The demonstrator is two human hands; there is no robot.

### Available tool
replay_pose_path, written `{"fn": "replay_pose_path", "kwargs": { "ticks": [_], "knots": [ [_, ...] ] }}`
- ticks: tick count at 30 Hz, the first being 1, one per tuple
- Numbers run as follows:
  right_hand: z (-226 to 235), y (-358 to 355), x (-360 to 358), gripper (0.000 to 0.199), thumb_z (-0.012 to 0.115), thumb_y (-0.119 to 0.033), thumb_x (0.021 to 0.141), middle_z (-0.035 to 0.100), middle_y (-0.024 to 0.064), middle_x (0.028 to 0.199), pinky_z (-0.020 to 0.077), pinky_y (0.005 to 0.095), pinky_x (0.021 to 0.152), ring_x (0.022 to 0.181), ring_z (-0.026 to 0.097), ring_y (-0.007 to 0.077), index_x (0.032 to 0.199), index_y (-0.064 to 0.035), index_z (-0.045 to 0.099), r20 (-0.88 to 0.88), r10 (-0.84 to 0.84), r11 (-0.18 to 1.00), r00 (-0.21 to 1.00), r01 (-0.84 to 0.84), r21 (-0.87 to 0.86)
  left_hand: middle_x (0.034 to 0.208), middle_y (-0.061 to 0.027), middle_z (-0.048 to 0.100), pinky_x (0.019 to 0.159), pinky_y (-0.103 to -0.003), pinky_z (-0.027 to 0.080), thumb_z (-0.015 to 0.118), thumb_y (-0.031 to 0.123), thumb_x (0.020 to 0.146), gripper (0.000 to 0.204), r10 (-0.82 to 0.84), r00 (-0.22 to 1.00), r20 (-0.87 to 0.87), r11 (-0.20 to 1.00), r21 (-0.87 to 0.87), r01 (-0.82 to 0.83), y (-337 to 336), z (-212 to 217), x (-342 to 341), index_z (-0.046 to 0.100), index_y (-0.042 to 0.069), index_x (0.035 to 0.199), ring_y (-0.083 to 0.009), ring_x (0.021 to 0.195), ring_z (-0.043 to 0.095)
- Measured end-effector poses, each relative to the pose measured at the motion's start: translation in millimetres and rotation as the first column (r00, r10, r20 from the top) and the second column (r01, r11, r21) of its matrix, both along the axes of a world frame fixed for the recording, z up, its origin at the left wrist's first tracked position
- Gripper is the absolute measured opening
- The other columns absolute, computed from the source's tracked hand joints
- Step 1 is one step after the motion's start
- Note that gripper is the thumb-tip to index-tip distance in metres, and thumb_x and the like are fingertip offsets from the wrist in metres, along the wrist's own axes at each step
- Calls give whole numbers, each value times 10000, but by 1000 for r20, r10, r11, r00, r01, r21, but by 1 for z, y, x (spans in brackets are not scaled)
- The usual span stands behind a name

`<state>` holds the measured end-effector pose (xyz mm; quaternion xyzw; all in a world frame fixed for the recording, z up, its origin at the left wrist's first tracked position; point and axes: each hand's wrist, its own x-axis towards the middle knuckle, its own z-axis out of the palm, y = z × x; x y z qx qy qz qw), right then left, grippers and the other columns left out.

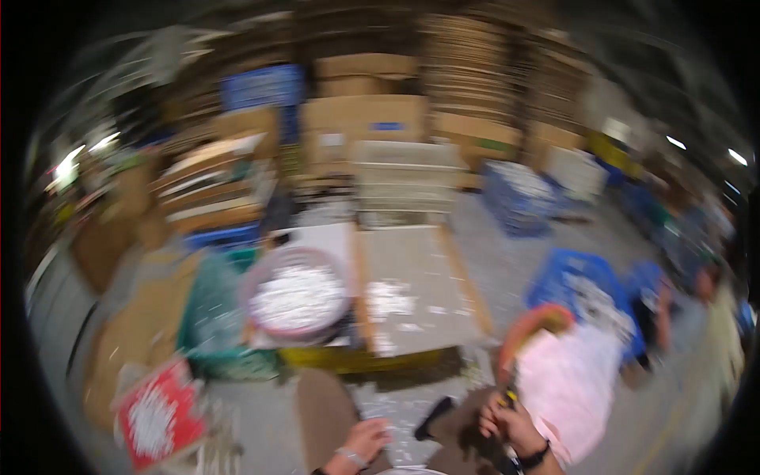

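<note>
The whole picture is smeared by motion. My left hand (366,440) is low in the middle beside my left knee, with something light around its wrist. Its fingers are too blurred to show whether it grips anything. Over my right thigh, my right hand (507,419) is closed around a small black-and-yellow hand tool (511,395), kind unclear. Ahead of me, small white pieces (389,299) lie on a grey board (408,261) with wooden edges. To its left, a pink round basket (247,297) is heaped with similar white pieces (302,298).
A green crate (190,332) stands left of the basket, near a red sheet (187,404) bearing white pieces. At right are a pink cloth or bag (570,384), a red-orange tub rim (518,328) and a blue crate (546,277). Cardboard stacks (467,71) rise behind.
</note>
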<state>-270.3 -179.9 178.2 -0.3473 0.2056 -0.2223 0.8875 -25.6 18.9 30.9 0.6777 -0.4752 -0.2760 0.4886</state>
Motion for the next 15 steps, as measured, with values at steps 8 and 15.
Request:
{"fn": "replay_pose_path", "kwargs": {
  "ticks": [8,15],
  "knots": [
    [-81,39,69,92,536,-123,882,475,5,623,408,238,531,541,464,100,836,-69,478,-302,508,851,807,-524,34,933,-99,618,764,-302,496,595,-20,836,111,148,772,-618,973,-49,-225,15,-3,-11,598,-42,945,-215,846,592],
    [-70,24,58,157,532,-70,862,482,-2,719,397,233,512,566,449,82,1003,-72,463,-410,474,831,780,-550,-86,966,-103,597,825,-310,516,496,17,909,185,7,151,-989,969,-31,-246,-37,42,8,543,-22,1083,-198,885,603]
  ]
}}
